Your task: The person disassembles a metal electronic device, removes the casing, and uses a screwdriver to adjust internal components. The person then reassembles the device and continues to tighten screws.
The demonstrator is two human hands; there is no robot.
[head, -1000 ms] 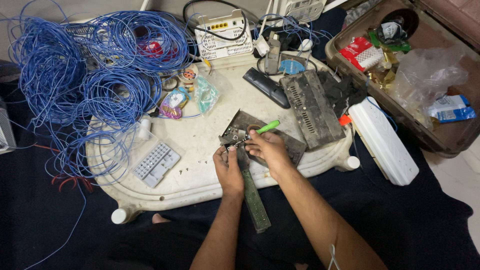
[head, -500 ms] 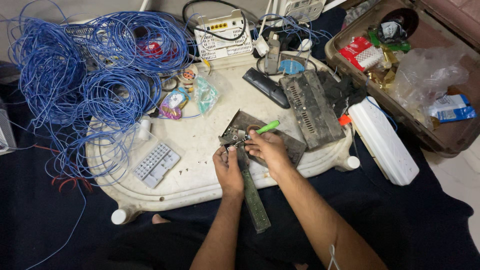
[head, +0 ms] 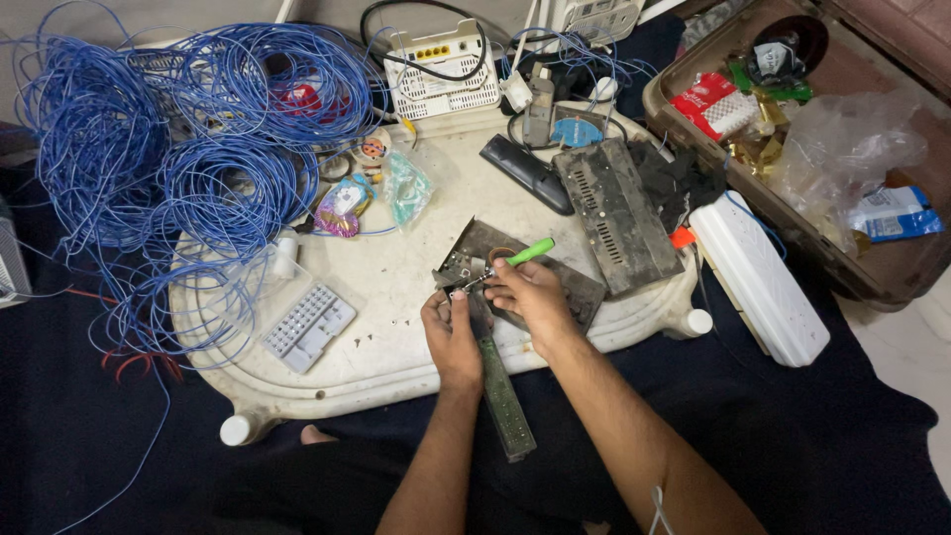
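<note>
Working a screwdriver at a narrow board

Tangled blue wire [head: 168, 168] fills the left of the white tray [head: 396, 337]. Left hand [head: 451, 337] clamps its fingers on a long green circuit strip [head: 500, 391]. Right hand [head: 530, 294] pinches a green-handled screwdriver [head: 515, 260], tip touching the strip's upper end between both hands.

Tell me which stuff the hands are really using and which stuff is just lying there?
In use:
- left hand gripping the long green circuit board
- right hand holding the green-handled screwdriver
- dark metal plate under the hands

Just lying about:
- blue wire coils
- white router
- black remote
- white power strip
- small grey keypad
- brown case of odds and ends
</note>
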